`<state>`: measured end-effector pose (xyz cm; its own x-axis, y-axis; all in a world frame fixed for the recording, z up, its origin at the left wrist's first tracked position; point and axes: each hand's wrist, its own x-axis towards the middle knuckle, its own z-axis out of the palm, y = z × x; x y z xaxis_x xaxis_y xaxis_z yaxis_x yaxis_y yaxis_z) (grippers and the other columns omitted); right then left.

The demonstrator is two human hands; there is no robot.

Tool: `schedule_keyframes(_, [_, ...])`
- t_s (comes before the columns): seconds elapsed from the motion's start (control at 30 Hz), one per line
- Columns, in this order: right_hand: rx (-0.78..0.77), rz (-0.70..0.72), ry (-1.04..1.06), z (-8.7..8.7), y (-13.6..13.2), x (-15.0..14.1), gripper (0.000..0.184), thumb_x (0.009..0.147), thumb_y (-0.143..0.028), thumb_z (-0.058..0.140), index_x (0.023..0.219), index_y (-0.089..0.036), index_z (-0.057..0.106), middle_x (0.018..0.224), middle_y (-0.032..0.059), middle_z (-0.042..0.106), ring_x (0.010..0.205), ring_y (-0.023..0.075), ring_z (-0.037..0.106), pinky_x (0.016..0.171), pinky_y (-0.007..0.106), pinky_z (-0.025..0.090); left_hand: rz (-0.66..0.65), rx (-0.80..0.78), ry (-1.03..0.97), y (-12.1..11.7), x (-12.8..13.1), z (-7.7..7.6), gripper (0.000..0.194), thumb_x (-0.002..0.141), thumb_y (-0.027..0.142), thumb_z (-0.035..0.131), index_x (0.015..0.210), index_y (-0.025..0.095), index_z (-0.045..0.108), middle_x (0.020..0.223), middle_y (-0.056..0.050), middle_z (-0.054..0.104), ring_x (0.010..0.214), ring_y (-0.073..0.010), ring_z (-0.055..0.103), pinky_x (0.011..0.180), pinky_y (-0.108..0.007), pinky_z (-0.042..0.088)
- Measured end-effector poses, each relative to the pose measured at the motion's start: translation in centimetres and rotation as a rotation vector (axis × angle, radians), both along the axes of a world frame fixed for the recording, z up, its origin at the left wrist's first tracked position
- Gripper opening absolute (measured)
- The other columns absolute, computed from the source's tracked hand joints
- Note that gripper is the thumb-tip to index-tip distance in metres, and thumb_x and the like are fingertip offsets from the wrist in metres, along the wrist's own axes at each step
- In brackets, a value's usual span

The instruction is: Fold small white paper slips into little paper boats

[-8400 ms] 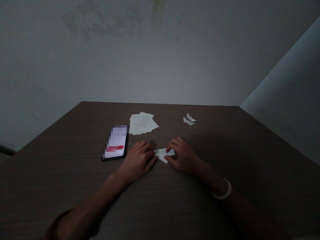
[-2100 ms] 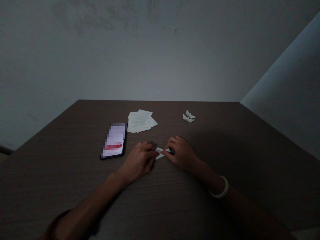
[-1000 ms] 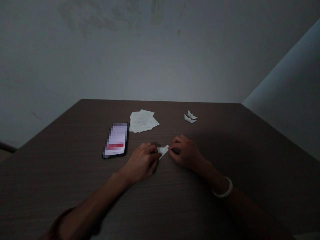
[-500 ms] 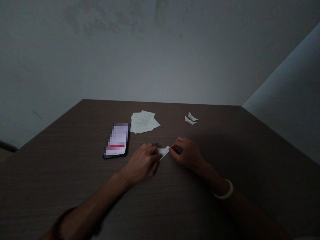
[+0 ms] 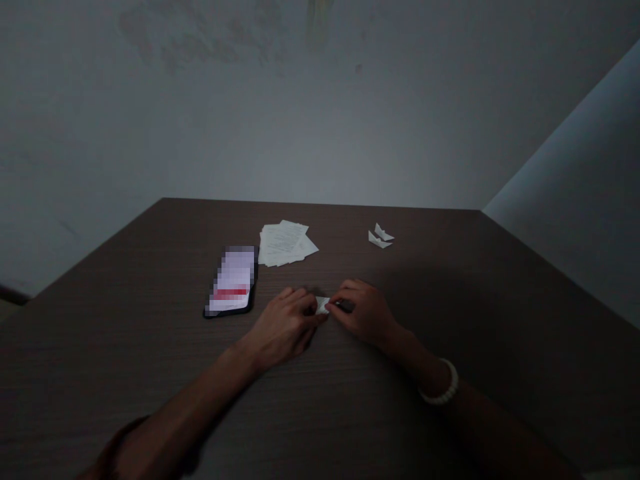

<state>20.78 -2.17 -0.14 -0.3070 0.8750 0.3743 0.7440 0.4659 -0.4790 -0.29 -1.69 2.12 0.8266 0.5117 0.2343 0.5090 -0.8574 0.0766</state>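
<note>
A small folded piece of white paper [image 5: 323, 304] lies on the table between my hands, mostly covered by fingers. My left hand [image 5: 287, 323] is closed on its left part, with the thumb pressed along the near edge. My right hand [image 5: 363, 310] pinches the paper's right side between thumb and forefinger, and a white bracelet circles that wrist. Two folded paper boats [image 5: 381, 237] sit beyond my right hand, close together.
A phone [image 5: 233, 281] with a lit, blurred screen lies left of my left hand. Behind it is a loose stack of printed paper sheets [image 5: 285, 243]. The brown table [image 5: 320, 413] meets a stained wall [image 5: 320, 133] at its far edge.
The paper had a wider triangular outline at first and now shows much smaller. Since half a second ago, my right fingers have moved left and come over its right edge.
</note>
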Motion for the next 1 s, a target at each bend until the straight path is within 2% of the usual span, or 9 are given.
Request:
schedule_keyframes(0.4, [0.071,0.037,0.005,-0.22,0.2,0.46,0.008,0.085,-0.023,0.066,0.091,-0.02,0.071,0.091,0.0034,0.066,0.086,0.0175,0.061,0.079,0.029,0.046,0.026,-0.037,-0.034,-0.22,-0.06,-0.19,0.029,0.089,0.016,0.051,0.11,0.025,0.069,0.09,-0.007,0.058,0.087,-0.0226,0.052,0.074,-0.035,0.036])
schedule_keyframes(0.53, [0.091,0.055,-0.02,-0.37,0.31,0.62,0.007,0.086,-0.023,0.065,0.088,-0.021,0.071,0.091,0.004,0.066,0.086,0.0179,0.06,0.078,0.03,0.046,0.018,-0.019,-0.034,-0.25,-0.03,-0.22,0.028,0.089,0.017,0.051,0.11,0.024,0.069,0.092,-0.007,0.058,0.088,-0.0228,0.052,0.074,-0.036,0.037])
schedule_keyframes(1.0, [0.042,0.009,-0.033,0.19,-0.16,0.3,0.011,0.081,-0.029,0.069,0.088,-0.02,0.07,0.091,0.0046,0.065,0.087,0.0191,0.058,0.079,0.031,0.046,0.02,-0.075,-0.062,-0.26,0.21,0.27,0.024,0.089,0.019,0.048,0.099,0.019,0.071,0.095,-0.008,0.064,0.089,-0.0232,0.056,0.075,-0.037,0.037])
